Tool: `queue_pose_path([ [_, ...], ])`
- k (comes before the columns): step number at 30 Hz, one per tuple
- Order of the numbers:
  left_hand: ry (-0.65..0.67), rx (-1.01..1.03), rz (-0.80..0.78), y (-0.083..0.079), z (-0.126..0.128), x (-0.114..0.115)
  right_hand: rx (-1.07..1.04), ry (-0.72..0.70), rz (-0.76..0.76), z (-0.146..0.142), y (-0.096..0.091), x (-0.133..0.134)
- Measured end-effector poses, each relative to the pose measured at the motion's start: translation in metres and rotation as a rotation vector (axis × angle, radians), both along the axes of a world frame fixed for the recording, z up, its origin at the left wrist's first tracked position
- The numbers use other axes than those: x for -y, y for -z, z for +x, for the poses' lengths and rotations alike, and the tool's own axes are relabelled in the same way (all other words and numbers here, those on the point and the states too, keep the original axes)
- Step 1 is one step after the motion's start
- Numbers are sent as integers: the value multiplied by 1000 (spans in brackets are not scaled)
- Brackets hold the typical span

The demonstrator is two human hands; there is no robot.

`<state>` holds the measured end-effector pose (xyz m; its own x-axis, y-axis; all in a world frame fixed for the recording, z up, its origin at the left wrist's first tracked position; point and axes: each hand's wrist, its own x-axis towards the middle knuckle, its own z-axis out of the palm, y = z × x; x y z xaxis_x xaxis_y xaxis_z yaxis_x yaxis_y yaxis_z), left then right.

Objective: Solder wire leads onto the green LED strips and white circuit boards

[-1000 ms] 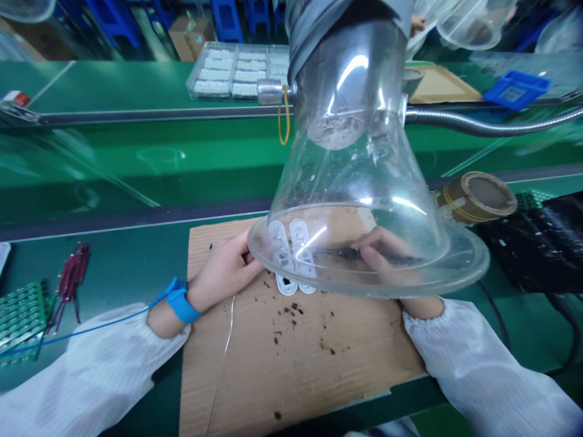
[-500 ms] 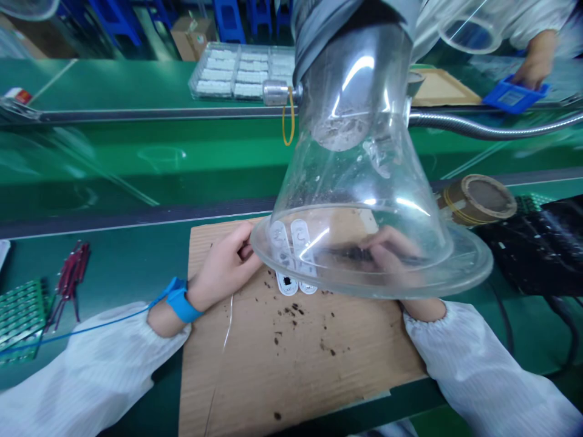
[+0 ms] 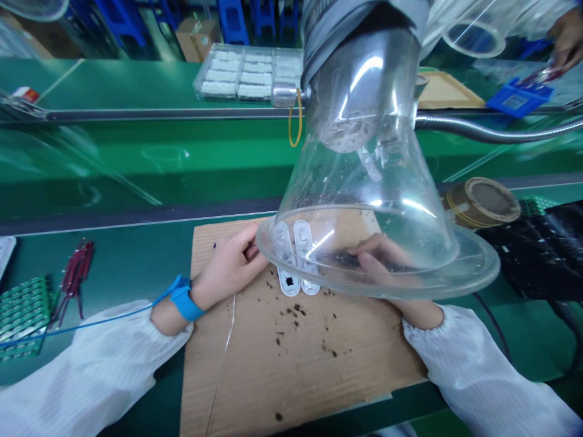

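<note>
My left hand (image 3: 230,267) rests on a brown cardboard sheet (image 3: 291,358) with its fingers pinched on a thin silver wire (image 3: 231,321) that trails toward me. Two small white oblong circuit boards (image 3: 296,267) lie side by side just right of it, half under a clear funnel-shaped fume hood (image 3: 373,200). Seen through the hood, my right hand (image 3: 387,261) is closed on a dark pen-like tool (image 3: 341,260) whose tip points at the boards. A blue wrist strap (image 3: 184,300) with a blue cord circles my left wrist.
Dark crumbs dot the cardboard. Red-handled tools (image 3: 75,276) and a green board panel (image 3: 22,312) lie at the left. A tape roll (image 3: 480,203) and black equipment (image 3: 542,249) sit at the right. Beyond the green conveyor are a tray of white parts (image 3: 246,79), a blue bin (image 3: 519,97) and another person's hand (image 3: 567,30).
Both my hands stay nearly still at the boards. The view has shifted slightly. The other person's hand at the far right moved from the blue bin up toward the corner.
</note>
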<state>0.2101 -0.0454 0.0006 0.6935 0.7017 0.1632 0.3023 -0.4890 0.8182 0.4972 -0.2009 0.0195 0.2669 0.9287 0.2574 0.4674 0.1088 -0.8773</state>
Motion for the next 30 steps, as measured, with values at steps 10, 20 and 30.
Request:
queue_pose_path([
  [10, 31, -46, 19, -2, 3, 1, 38, -31, 16, 0, 0, -1],
  [20, -89, 66, -49, -7, 2, 2, -4, 130, 36, 0, -1, 2],
  [30, -5, -39, -21, -1, 1, 2, -24, 244, 9, -2, -4, 2],
])
